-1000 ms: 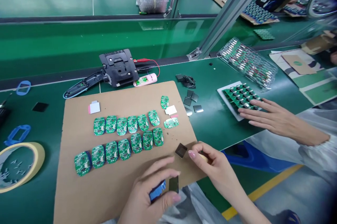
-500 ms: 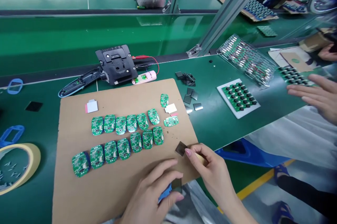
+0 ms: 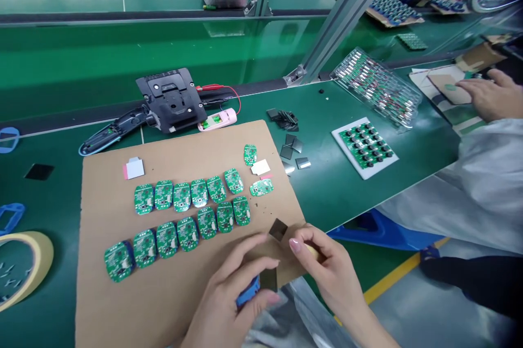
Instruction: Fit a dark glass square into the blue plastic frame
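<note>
The left hand [image 3: 220, 310] curls its fingers tightly around a blue piece [image 3: 248, 292], with a dark square [image 3: 268, 280] just beside them. The right hand [image 3: 330, 266] pinches a pale item [image 3: 312, 251] between thumb and fingers; a second dark square [image 3: 278, 230] sits just past its fingertips, and whether they touch cannot be told. Both hands are over a cardboard sheet [image 3: 106, 201], just below green circuit boards [image 3: 188, 233].
</note>
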Motion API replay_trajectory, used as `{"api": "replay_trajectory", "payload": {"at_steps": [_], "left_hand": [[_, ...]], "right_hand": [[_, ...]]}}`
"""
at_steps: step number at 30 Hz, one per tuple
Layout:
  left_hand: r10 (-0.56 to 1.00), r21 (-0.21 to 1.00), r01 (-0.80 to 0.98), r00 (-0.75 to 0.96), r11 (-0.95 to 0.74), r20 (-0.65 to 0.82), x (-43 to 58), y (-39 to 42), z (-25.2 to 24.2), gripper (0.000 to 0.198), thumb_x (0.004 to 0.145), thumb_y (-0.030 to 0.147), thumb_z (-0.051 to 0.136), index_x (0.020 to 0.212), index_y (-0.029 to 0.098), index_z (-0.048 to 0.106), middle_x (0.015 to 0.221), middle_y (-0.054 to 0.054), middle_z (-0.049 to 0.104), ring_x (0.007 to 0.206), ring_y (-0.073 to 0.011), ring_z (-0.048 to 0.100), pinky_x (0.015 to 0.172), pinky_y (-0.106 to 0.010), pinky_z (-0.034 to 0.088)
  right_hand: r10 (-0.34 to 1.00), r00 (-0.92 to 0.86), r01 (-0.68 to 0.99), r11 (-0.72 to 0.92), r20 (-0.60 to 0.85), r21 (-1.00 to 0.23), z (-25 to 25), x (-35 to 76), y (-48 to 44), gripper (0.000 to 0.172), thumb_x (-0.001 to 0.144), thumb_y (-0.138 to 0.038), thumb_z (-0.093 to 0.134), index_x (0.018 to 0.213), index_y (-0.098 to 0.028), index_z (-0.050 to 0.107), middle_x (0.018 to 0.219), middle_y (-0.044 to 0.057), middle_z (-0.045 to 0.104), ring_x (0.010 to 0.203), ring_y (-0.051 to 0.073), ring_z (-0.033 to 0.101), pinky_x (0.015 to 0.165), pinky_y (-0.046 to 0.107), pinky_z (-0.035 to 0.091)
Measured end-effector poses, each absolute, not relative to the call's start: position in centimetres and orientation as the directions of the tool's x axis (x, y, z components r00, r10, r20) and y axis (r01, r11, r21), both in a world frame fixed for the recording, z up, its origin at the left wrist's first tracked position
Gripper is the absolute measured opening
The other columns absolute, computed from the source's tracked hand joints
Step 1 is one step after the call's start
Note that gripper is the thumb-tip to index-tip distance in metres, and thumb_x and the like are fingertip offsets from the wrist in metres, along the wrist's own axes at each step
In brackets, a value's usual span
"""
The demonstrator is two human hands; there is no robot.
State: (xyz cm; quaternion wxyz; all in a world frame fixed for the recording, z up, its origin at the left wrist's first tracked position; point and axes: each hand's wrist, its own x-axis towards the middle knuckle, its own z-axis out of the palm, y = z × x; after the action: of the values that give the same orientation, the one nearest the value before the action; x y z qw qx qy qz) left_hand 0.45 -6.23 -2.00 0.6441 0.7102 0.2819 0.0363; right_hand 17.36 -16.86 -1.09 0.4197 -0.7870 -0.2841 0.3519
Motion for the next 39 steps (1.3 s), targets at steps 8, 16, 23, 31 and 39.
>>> {"api": "replay_trajectory", "payload": {"at_steps": [8, 16, 23, 31, 39], "left_hand": [[0.349, 0.909, 0.249, 0.863, 0.335, -0.366, 1.7, -4.4, -0.5, 0.024, 0.083, 0.047, 0.063, 0.100, 0.032, 0.071, 0.121, -0.001, 0.065, 0.115, -0.0246, 0.059, 0.102, -0.045, 0.048], [0.420, 0.974, 0.209, 0.878, 0.093, -0.228, 1.6, -5.0, -1.4, 0.022, 0.087, 0.029, 0.063, 0.108, 0.031, 0.064, 0.115, 0.002, 0.067, 0.105, -0.0151, 0.062, 0.092, -0.025, 0.051], [0.340, 0.924, 0.372, 0.883, -0.090, -0.323, 1.5, -5.2, -1.1, 0.022, 0.087, 0.027, 0.060, 0.108, 0.029, 0.063, 0.143, -0.001, 0.050, 0.127, -0.0215, 0.051, 0.101, -0.032, 0.048], [0.167, 0.876, 0.408, 0.912, -0.256, -0.376, 1.6, -5.3, -0.8, 0.025, 0.082, 0.021, 0.066, 0.106, 0.028, 0.066, 0.140, -0.003, 0.053, 0.123, -0.0265, 0.054, 0.102, -0.042, 0.047], [0.177, 0.872, 0.409, 0.911, -0.268, -0.372, 1.7, -5.3, -1.1, 0.026, 0.082, 0.017, 0.065, 0.106, 0.027, 0.064, 0.137, -0.003, 0.055, 0.118, -0.0222, 0.058, 0.100, -0.035, 0.049]], "right_hand": [[0.781, 0.433, -0.020, -0.490, -0.449, -0.871, 0.5, 18.0, -16.4, 0.045, 0.081, -0.059, 0.058, 0.062, -0.019, 0.050, 0.056, -0.003, 0.037, 0.052, 0.010, 0.030, 0.049, 0.024, 0.026], [0.778, 0.507, 0.169, -0.512, -0.371, -0.842, 0.3, 18.5, -16.7, 0.026, 0.078, -0.049, 0.069, 0.093, -0.028, 0.067, 0.083, 0.001, 0.057, 0.063, 0.013, 0.043, 0.054, 0.025, 0.032], [0.779, 0.460, 0.189, -0.555, -0.426, -0.810, 0.2, 20.2, -15.1, 0.032, 0.083, -0.050, 0.060, 0.071, -0.021, 0.064, 0.068, 0.001, 0.050, 0.064, 0.013, 0.043, 0.055, 0.026, 0.030], [0.728, 0.353, 0.059, -0.644, -0.588, -0.763, -0.8, 21.4, -14.6, 0.037, 0.079, -0.055, 0.063, 0.072, -0.018, 0.061, 0.069, -0.001, 0.051, 0.063, 0.012, 0.041, 0.059, 0.026, 0.030], [0.732, 0.421, 0.179, -0.646, -0.536, -0.742, -1.3, 21.1, -14.4, 0.037, 0.078, -0.057, 0.062, 0.074, -0.021, 0.068, 0.079, 0.004, 0.067, 0.072, 0.018, 0.058, 0.065, 0.029, 0.041]]}}
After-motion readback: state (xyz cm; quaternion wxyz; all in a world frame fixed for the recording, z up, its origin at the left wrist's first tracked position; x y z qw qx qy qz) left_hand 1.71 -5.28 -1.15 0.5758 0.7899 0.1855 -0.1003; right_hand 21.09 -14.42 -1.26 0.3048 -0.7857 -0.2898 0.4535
